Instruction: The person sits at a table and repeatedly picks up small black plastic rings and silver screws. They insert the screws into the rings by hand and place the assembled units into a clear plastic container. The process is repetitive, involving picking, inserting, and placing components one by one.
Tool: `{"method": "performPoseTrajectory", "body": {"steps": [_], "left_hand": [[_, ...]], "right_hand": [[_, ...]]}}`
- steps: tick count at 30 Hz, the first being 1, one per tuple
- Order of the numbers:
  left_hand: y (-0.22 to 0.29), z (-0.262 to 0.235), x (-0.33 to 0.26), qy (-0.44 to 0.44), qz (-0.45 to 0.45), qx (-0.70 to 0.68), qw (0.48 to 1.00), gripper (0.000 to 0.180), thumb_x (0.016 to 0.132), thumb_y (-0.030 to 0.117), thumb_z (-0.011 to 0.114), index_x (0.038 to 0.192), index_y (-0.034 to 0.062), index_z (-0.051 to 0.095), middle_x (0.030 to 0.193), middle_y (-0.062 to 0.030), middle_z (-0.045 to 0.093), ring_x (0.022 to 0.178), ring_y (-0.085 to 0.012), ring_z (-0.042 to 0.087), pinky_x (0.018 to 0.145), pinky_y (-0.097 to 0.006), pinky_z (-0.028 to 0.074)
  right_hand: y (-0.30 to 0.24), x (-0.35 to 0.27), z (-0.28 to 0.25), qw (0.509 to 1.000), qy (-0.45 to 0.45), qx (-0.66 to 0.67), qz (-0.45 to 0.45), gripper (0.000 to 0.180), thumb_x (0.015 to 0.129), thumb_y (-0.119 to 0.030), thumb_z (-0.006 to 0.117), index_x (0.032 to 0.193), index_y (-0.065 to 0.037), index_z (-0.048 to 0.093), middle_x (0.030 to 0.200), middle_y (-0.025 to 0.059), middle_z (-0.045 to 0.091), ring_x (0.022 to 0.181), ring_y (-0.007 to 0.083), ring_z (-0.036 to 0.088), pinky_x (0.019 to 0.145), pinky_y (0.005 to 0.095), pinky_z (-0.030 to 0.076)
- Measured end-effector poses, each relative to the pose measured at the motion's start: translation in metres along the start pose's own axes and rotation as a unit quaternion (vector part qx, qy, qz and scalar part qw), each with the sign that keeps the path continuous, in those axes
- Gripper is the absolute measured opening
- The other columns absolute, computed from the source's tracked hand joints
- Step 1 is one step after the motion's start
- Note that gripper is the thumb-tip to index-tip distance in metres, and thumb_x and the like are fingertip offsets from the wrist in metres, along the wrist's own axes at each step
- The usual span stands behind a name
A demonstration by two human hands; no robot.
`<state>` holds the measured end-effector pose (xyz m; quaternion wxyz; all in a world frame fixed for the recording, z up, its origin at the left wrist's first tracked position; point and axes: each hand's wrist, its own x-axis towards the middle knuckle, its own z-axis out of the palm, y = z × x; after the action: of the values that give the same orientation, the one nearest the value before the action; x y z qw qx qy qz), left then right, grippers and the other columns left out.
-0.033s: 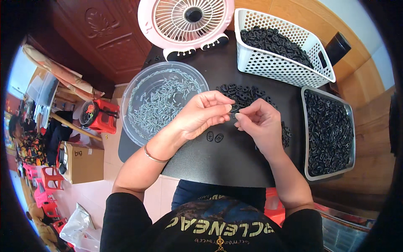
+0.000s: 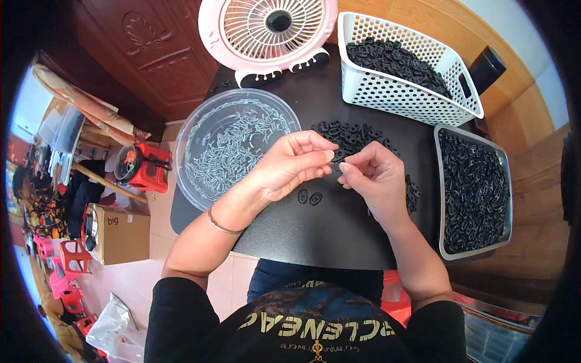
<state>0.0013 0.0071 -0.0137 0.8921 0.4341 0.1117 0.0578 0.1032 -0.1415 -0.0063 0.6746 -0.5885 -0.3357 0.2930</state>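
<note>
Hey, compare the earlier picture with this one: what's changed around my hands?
Nothing visibly changed. Your left hand and right hand keep the same place and pinched pose, fingertips close together; anything between them is too small to tell. The two loose black oval pieces, the clear bowl of metal pins and the white basket stayed put.

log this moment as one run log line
left hand: pinching; right hand: pinching, close to left; tiny piece: between hands, kind unclear; clear tub: short silvery pieces; black table: loose black ovals
</note>
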Motion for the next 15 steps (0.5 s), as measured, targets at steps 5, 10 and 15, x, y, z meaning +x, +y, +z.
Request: {"method": "performPoseTrajectory", "body": {"steps": [5, 10, 15], "left_hand": [[-0.0001, 0.0011, 0.0002, 0.004, -0.003, 0.001, 1.000, 0.013, 0.080, 0.001, 0.059, 0.094, 0.0001, 0.058, 0.082, -0.0051, 0.059, 0.071, -0.0111, 0.059, 0.065, -0.020, 0.050], [-0.0009, -0.0004, 0.0013, 0.000, 0.000, -0.007, 1.000, 0.012, 0.081, 0.002, 0.058, 0.093, 0.0003, 0.057, 0.080, -0.0055, 0.060, 0.069, -0.0105, 0.060, 0.063, -0.019, 0.052], [-0.0015, -0.0023, 0.0017, -0.002, -0.005, -0.020, 1.000, 0.012, 0.081, 0.002, 0.058, 0.093, 0.0003, 0.057, 0.080, -0.0058, 0.060, 0.069, -0.0109, 0.060, 0.062, -0.019, 0.052]], "right_hand": [[-0.0012, 0.0017, -0.0016, 1.000, -0.003, 0.008, 0.021, 0.008, 0.077, 0.000, 0.060, 0.076, -0.001, 0.052, 0.070, 0.0068, 0.059, 0.061, 0.0105, 0.061, 0.055, 0.0208, 0.051], [-0.0002, 0.0027, -0.0016, 0.999, -0.008, 0.025, 0.025, 0.008, 0.077, -0.001, 0.060, 0.077, -0.001, 0.052, 0.069, 0.0074, 0.059, 0.061, 0.0111, 0.061, 0.054, 0.0211, 0.051], [-0.0003, 0.0025, -0.0009, 0.999, -0.011, 0.034, 0.028, 0.008, 0.077, -0.001, 0.060, 0.078, -0.001, 0.052, 0.070, 0.0077, 0.060, 0.061, 0.0114, 0.061, 0.054, 0.0211, 0.051]]}}
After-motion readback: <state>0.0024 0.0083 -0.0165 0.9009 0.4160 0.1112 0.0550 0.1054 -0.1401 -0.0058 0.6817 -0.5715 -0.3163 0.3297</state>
